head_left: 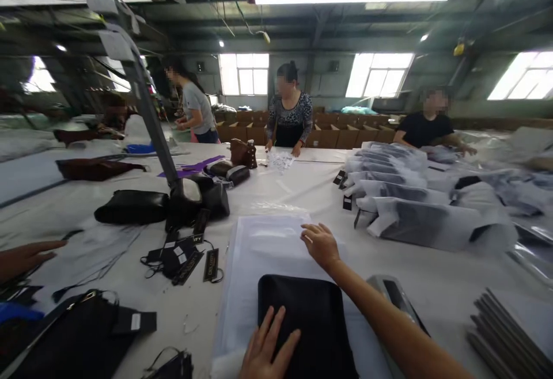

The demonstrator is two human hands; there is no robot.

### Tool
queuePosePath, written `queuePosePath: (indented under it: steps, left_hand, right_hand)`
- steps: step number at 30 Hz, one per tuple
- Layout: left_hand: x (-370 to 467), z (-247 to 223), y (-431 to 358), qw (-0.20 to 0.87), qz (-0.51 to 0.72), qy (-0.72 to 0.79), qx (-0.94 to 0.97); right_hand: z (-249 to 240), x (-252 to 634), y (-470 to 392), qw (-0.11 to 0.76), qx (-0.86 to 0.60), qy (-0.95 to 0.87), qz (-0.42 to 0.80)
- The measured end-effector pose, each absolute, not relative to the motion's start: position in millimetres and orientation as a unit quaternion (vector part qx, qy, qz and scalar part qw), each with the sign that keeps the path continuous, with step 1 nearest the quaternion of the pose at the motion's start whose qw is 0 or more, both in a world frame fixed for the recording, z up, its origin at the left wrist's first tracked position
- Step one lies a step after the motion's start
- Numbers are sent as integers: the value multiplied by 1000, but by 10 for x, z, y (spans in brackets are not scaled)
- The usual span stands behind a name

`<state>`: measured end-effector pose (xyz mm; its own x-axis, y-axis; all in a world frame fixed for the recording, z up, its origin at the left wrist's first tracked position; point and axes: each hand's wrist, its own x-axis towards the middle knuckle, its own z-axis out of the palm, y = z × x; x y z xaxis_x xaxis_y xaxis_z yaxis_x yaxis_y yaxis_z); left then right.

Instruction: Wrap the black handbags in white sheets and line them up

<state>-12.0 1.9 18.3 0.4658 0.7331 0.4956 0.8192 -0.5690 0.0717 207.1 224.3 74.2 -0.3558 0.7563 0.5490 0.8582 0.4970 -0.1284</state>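
Note:
A black flat bag [309, 324] lies on a stack of white translucent sheets [268, 246] in front of me. My left hand [270, 347] rests on the bag's lower left part, its fingers spread. Beyond the bag's far edge, my right hand [319, 245] is over the upper right of the sheets, fingers apart and nothing visible in it. Black hang tags [211, 265] with cords lie left of the stack. Partly behind my right forearm is a grey device [391, 292] with a dark panel.
Wrapped bags [427, 220] line the right side. Grey strips [505, 333] lie at lower right. A metal post [151, 120] rises near black bags [132, 206]. Another person's hand [30, 258] reaches in from the left, above a black bag [73, 333]. People stand across the table.

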Motion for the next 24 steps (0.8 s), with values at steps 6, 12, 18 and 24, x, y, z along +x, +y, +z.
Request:
queuePosePath:
  steps: [6, 12, 18, 24]
  left_hand:
    - [-223, 915, 161, 21, -260, -515, -816]
    - [-120, 1517, 486, 72, -192, -445, -872]
    - [-64, 1381, 399, 18, -110, -371, -922]
    - [-42, 1075, 13, 2, -135, -390, -911]
  right_hand:
    - [1117, 2128, 1401, 327, -423, -837, -114]
    - [1166, 2174, 475, 336, -344, -866, -136]
    - [968, 2273, -43, 300, -371, -871, -115]
    - [886, 2298, -80, 246, -409, -874, -87]
